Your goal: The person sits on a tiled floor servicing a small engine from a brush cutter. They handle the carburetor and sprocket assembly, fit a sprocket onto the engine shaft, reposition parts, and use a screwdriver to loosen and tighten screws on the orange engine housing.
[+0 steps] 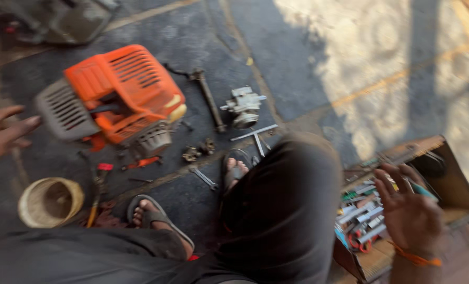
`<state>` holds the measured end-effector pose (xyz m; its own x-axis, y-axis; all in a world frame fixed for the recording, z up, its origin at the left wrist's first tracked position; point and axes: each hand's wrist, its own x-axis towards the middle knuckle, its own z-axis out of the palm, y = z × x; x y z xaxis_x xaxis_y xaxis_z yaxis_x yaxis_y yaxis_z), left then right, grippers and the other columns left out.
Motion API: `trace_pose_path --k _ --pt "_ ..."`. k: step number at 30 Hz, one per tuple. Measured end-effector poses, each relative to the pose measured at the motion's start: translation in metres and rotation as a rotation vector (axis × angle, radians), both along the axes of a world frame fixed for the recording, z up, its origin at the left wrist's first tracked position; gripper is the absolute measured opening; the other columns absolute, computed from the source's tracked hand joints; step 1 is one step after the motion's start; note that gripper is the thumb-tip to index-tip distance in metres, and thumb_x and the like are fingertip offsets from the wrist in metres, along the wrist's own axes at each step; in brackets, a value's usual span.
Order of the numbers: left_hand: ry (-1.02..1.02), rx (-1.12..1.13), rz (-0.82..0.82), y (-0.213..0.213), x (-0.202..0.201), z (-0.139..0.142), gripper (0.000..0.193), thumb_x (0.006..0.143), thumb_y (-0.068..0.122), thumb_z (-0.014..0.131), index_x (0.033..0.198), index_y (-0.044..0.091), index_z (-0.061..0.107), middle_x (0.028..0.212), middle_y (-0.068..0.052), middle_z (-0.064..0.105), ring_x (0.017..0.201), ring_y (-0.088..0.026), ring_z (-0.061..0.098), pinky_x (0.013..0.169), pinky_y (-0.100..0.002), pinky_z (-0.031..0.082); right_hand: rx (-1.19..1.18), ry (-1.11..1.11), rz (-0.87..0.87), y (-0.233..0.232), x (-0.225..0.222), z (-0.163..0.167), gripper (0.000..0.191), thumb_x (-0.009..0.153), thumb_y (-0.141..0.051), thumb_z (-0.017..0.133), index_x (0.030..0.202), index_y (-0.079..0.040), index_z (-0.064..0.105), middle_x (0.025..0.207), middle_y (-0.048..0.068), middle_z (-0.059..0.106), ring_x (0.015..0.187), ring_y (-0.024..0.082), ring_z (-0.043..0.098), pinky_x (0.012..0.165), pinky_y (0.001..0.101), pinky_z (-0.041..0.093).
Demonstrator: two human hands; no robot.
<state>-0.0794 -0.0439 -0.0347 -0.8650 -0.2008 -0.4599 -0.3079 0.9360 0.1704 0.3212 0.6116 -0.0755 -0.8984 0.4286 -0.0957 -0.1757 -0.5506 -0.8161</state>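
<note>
Below, an orange small engine (116, 97) sits partly dismantled at upper left on the floor (297, 52), its carburettor (243, 107) and loose parts beside it. Left hand (0, 134) spread near its grille; right hand (410, 213) spread, empty, over the open toolbox (455, 184) at lower right.

Your left hand (3, 131): cut off at frame edge | toolbox (402, 210) tools: too blurred to tell | your knee hides one sandal (237, 171)
</note>
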Motion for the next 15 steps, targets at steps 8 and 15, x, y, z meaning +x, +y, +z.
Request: trace_pose_path --k 8,15 --pt "0.193 0.298 -0.106 0.042 0.014 0.078 0.084 0.092 0.065 0.060 0.158 0.016 0.041 0.141 -0.018 0.062 0.127 -0.035 0.061 0.104 -0.062 0.048 0.142 0.116 0.342 -0.116 -0.129 0.117 0.065 0.101 -0.036 0.067 0.151 0.003 0.050 0.124 0.011 0.061 0.108 0.021 0.055 0.100 0.0345 0.043" --pt "0.325 0.215 -0.372 0.081 0.010 0.061 0.093 0.091 0.067 0.064 0.157 0.008 0.035 0.156 -0.023 0.038 0.144 -0.040 0.038 0.116 -0.060 0.037 -0.266 -0.242 0.613 -0.286 -0.197 0.102 0.063 0.098 -0.030 0.064 0.146 0.007 0.047 0.102 0.007 0.062 0.090 0.016 0.058 0.088 0.0314 0.048"
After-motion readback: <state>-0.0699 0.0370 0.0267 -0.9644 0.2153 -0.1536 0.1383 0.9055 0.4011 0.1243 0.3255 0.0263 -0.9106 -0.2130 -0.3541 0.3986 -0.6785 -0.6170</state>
